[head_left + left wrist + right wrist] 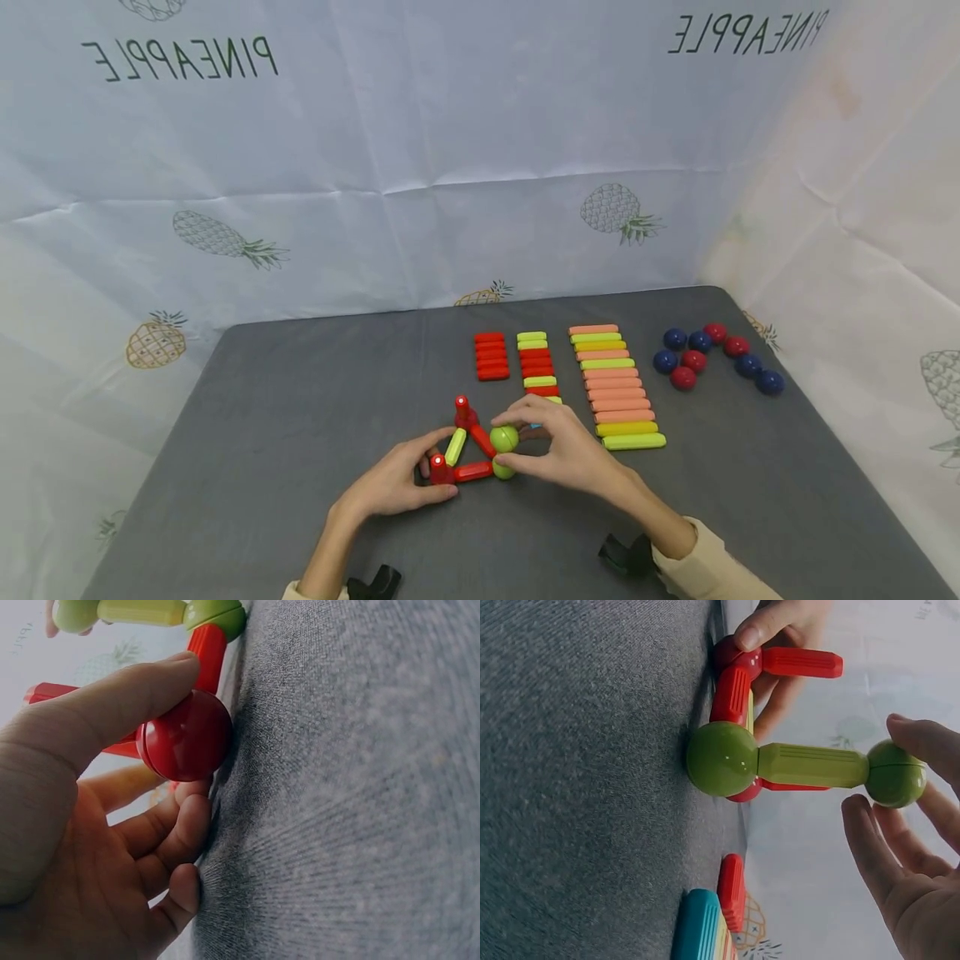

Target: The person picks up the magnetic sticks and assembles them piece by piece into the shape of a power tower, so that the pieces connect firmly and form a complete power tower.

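A small triangular frame of sticks and balls stands on the grey table. Its base has two red sticks [473, 472] and a yellow-green stick [455, 447] joining two red balls and a green ball [721, 759]. Short red sticks [802, 662] rise from the red balls. My left hand [397, 479] holds the near-left red ball [196, 736] between thumb and fingers. From the lower green ball a yellow-green stick [812, 765] stands upright, topped by another green ball [896, 774]. Thumb and fingertips of my right hand [562, 446] pinch that top ball.
Behind my right hand lie rows of short red sticks [492, 357], mixed short sticks [536, 362] and long coloured sticks [617, 395]. Several blue balls [769, 382] and red balls [683, 377] sit at the right back. A pineapple-print cloth [420, 242] hangs around the table.
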`<state>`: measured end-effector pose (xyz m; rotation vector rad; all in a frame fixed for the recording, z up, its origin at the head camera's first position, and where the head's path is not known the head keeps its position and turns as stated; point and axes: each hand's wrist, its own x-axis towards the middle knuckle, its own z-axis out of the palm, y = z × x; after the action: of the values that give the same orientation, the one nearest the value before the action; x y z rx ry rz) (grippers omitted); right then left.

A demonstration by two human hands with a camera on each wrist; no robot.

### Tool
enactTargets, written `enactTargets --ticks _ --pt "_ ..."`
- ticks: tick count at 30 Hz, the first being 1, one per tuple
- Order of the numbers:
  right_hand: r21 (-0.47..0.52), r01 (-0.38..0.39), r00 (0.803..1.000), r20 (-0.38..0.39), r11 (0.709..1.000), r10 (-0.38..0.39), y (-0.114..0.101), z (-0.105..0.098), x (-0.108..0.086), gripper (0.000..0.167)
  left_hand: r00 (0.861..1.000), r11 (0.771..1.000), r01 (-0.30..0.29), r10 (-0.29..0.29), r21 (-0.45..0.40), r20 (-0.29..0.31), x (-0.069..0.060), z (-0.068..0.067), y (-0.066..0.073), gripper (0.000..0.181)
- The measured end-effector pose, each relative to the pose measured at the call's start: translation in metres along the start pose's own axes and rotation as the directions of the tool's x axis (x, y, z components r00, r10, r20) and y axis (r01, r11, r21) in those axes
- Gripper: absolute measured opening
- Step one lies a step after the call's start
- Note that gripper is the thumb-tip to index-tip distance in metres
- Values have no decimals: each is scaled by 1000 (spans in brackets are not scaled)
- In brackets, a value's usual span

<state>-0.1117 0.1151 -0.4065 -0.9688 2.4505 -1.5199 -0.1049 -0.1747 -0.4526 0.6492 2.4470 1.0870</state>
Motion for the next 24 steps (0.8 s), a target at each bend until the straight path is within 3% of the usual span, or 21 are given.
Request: enactTargets --ticks 5,10,13,17,19,21,24 --pt "2 35 999 -39 999 -35 3 -5 -3 38 1000 1000 4 -4 -8 8 0 0 -1 73" --pt "-52 79 976 -198 996 -88 10 -26 -7 38 1000 1000 -4 4 -5 -2 0 1 -1 73" --pt "-129 50 939 -332 990 -90 18 -49 -11 36 1000 1000 -5 5 -1 -5 -1 1 -2 73" --pt "-233 -67 864 -500 970 -60 39 -88 -20 32 1000 1000 -4 4 -4 -4 -1 2 -2 73" --pt "-307 -158 827 -560 939 -43 53 -107 -26 30 1000 1000 -1 1 -6 -5 -1 2 -2 73" --pt "-377 -264 799 -601 888 -18 68 -124 -34 31 1000 1000 0 0 -7 -7 -2 2 -2 73" --pt "-446 -391 783 -622 805 36 88 -142 -47 35 1000 1000 -3 3 -10 -7 -2 1 -1 73"
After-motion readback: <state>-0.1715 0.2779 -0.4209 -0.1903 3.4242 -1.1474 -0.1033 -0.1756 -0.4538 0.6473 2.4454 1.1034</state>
